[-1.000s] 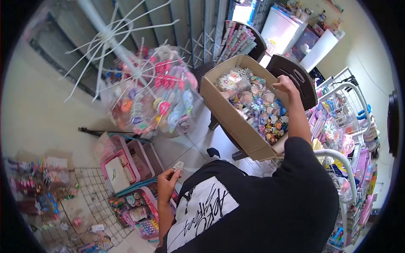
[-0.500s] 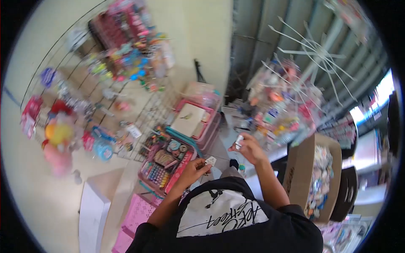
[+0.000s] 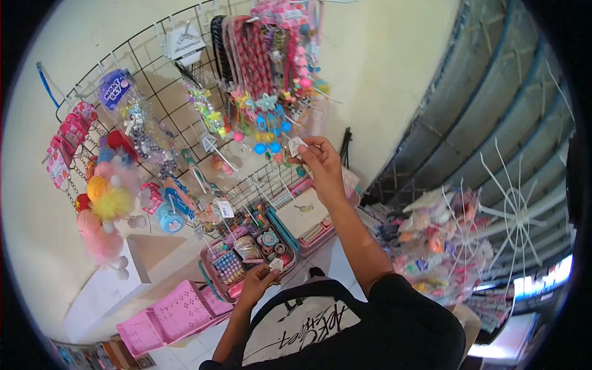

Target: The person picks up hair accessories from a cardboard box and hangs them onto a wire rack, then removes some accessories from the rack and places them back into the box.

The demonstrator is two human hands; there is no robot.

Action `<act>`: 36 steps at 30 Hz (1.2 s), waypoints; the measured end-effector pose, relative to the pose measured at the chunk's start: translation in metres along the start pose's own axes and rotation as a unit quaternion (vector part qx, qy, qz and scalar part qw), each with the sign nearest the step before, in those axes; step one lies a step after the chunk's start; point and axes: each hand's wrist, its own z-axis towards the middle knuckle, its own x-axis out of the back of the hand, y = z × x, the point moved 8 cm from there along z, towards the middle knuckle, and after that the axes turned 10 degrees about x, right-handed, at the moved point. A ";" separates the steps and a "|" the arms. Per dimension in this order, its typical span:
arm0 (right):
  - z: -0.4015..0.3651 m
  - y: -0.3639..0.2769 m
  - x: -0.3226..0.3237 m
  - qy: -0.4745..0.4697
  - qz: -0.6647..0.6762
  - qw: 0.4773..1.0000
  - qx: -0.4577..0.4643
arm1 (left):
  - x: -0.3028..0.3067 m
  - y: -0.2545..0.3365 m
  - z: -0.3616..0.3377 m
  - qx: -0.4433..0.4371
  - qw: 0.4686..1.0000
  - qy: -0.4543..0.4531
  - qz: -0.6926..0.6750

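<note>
Presently held: 2 small white cards, 1 per hand.

Item 1, right hand [image 3: 322, 161]: raised before the wall; fingers pinched narrow on the upper white card [image 3: 296, 145], its printing too small to read. Beaded strands [image 3: 266, 126] hang just beside it in view; whether they touch cannot be told.

Item 2, left hand [image 3: 258, 283]: lower down, near the compartment box [image 3: 229, 270] of beads and trinkets; thumb and fingers closed narrowly on the lower white card [image 3: 276, 265], which juts past the fingertips.

Possible faults: the upper card, gripped near its edge, could slip if the pinch loosens, or catch on the strands if the hand swings left. The lower card, if released, could drop into the compartment box or onto the floor [image 3: 211, 336] and be hard to pick out among small pieces.

Surroundings: wire grid [image 3: 143, 58] on the wall, carrying braided cords [image 3: 254, 58], a purple-headed packet [image 3: 116, 89] and fluffy pompoms [image 3: 112, 202]. Below: white slab [image 3: 137, 264], pink crate [image 3: 179, 313], and a flat white pad [image 3: 301, 213] in a pink container. To the right: white spoked stand [image 3: 517, 217], bagged goods [image 3: 425, 240], metal shutter [image 3: 453, 117].

Obstructions: grid hooks and dangling stock crowd the space left of the right hand; the right forearm covers part of the pink container; the boxes below limit room for the left hand.
</note>
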 end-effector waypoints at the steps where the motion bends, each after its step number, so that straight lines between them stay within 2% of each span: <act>1: 0.004 0.007 0.001 0.002 0.002 1.000 0.004 | -0.002 0.003 0.005 -0.009 1.000 0.011 -0.025; 3: 0.007 0.014 -0.001 -0.018 0.024 1.000 -0.002 | -0.009 0.006 0.015 -0.008 0.999 0.030 -0.031; 7: 0.010 0.009 -0.005 0.000 0.019 0.999 -0.041 | -0.019 -0.003 0.028 0.015 0.994 0.060 -0.088; 10: 0.013 0.017 -0.007 -0.013 0.027 0.999 -0.043 | -0.023 -0.006 0.034 -0.002 0.997 0.047 -0.061; 13: 0.025 0.039 -0.009 -0.006 0.000 1.000 0.000 | -0.019 -0.014 0.036 0.020 0.995 0.028 -0.093; 15: 0.039 0.030 -0.020 0.009 -0.141 0.977 0.158 | -0.013 -0.003 0.033 0.001 0.998 0.005 -0.063; 16: 0.044 0.044 -0.018 0.010 -0.141 0.977 0.158 | -0.010 0.000 0.029 0.003 0.998 0.009 -0.055; 17: 0.048 0.055 -0.017 0.005 -0.193 0.962 0.196 | -0.006 0.003 0.026 0.004 0.999 0.014 -0.047; 19: 0.042 0.052 -0.029 -0.002 -0.242 0.941 0.235 | 0.002 0.006 0.022 0.003 0.998 0.009 -0.055; 22: 0.030 0.050 -0.028 0.051 -0.253 0.941 0.218 | 0.011 0.008 0.016 -0.038 0.999 -0.006 -0.032; 24: 0.038 0.064 -0.029 -0.052 -0.365 0.925 0.089 | 0.017 0.008 0.011 -0.048 0.998 -0.006 -0.034; 25: 0.039 0.062 -0.033 -0.055 -0.364 0.925 0.093 | 0.019 0.011 0.010 -0.057 0.998 -0.007 -0.037; 27: 0.031 0.068 -0.033 -0.055 -0.390 0.919 0.025 | 0.021 0.014 0.006 -0.051 0.996 -0.007 -0.068; 28: 0.028 0.068 -0.034 -0.057 -0.390 0.919 0.025 | 0.022 0.017 0.004 -0.042 0.995 -0.008 -0.096; 30: 0.022 0.042 -0.056 -0.101 -0.469 0.853 0.208 | 0.024 0.026 0.004 -0.036 0.992 -0.010 -0.122; 31: 0.018 0.038 -0.056 -0.101 -0.469 0.852 0.209 | 0.026 0.032 0.004 -0.046 0.989 -0.003 -0.144; 33: -0.003 0.013 -0.059 -0.089 -0.472 0.832 0.278 | 0.029 0.039 0.006 -0.054 0.984 0.003 -0.167; 35: -0.031 0.012 -0.048 -0.099 -0.437 0.874 0.185 | 0.040 0.053 0.007 -0.103 0.980 0.060 -0.160; 36: -0.052 0.023 -0.047 -0.136 -0.399 0.902 0.098 | 0.043 0.060 0.006 -0.073 0.978 0.089 -0.172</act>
